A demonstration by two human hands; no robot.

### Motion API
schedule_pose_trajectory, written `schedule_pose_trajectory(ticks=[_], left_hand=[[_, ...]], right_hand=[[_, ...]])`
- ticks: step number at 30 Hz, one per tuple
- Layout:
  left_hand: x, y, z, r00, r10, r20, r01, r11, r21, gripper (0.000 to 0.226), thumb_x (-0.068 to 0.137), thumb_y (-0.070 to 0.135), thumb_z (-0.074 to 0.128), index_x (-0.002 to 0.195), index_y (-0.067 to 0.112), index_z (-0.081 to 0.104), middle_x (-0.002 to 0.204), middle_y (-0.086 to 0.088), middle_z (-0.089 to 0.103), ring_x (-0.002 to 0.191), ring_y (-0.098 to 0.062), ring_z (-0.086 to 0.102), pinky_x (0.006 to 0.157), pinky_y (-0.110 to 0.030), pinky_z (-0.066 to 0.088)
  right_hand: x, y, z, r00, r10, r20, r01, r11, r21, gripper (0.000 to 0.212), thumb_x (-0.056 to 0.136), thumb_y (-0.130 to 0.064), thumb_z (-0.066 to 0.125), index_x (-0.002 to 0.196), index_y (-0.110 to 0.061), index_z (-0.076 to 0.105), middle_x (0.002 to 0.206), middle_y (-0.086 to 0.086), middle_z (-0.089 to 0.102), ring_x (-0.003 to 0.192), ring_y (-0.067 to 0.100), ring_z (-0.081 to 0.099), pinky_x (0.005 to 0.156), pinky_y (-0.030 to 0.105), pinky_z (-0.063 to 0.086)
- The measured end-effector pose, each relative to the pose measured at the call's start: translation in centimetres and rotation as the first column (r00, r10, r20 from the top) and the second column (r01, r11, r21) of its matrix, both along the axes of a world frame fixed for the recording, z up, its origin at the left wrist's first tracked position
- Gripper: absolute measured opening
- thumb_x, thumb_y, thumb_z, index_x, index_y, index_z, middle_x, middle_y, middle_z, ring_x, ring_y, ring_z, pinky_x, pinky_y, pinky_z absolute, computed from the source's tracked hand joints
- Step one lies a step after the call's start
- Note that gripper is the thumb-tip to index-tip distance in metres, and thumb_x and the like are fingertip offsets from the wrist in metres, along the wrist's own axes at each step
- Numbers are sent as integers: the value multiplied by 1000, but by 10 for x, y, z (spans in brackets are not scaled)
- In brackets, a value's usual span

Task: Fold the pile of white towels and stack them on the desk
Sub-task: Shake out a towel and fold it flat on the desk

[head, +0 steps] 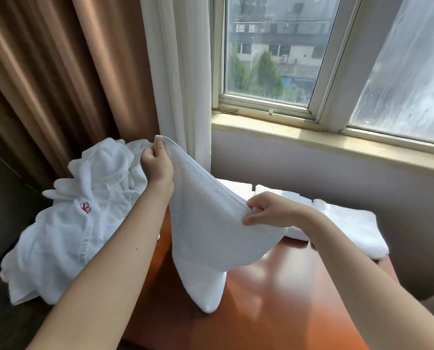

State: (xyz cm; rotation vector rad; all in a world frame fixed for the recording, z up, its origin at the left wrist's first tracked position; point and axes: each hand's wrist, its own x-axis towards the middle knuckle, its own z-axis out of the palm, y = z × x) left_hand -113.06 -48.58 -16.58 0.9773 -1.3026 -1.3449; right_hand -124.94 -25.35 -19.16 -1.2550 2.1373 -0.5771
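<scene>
A white towel (206,233) hangs in the air over the reddish wooden desk (274,299), its lower tip touching the desk top. My left hand (157,162) pinches its upper far corner, raised near the curtains. My right hand (269,210) pinches the opposite top corner, lower and to the right. A loose pile of white towels (79,213), one with a red emblem, lies at the desk's left end. Folded white towels (350,223) lie in a row at the desk's far right, partly hidden behind the held towel and my right hand.
Brown curtains (59,84) and a white sheer curtain (180,72) hang behind the pile. A window sill (324,140) runs along the wall beyond the desk. A dark piece of furniture (1,198) stands at the left.
</scene>
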Motion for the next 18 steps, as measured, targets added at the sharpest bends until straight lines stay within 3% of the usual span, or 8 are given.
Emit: schedule_pose_trajectory(ticks=[2,7,10,13,16,18], left_hand=[[3,-8,-6,999,31,29,-31,999,7,44,104,34,45,65,17,34,63,5,35,58,-5,37,54,-15,36],[9,-21,-15,991,123,55,-126,990,55,39,105,32,43,69,17,44,70,6,48,65,-4,47,62,-14,42],[11,-28,-15,982,185,48,-188,977,98,37,105,33,42,74,16,51,77,6,57,77,-11,56,72,-20,46],[11,-34,-12,975,220,29,-222,971,90,35,104,31,42,75,13,53,75,9,56,79,-14,56,71,-20,43],[9,-38,-9,975,221,17,-222,972,78,29,103,27,42,85,8,53,78,5,56,79,-13,54,68,-19,42],[8,-39,-6,974,228,11,-229,973,25,31,103,26,42,77,10,51,75,5,53,71,-10,50,66,-20,41]], right_hand=[[-1,6,-10,1000,-16,-22,17,999,41,44,84,-24,68,60,-22,31,57,-12,27,53,9,26,54,27,21],[-9,14,-15,992,-115,-52,118,992,52,48,85,-30,70,61,-20,29,60,-5,27,52,12,27,54,28,23],[-20,17,-6,969,-243,-54,239,969,-68,43,83,-37,73,65,-13,42,61,1,44,57,17,45,58,32,39],[-28,22,8,938,-345,-39,330,922,-204,37,81,-38,75,67,-15,50,63,-4,56,53,8,59,61,39,57],[-32,28,27,928,-367,-59,340,902,-267,29,82,-31,77,73,-21,52,73,-2,53,59,12,62,59,39,61],[-34,31,42,906,-422,30,393,811,-433,23,84,-22,77,80,-25,55,83,3,56,64,16,61,55,35,60]])
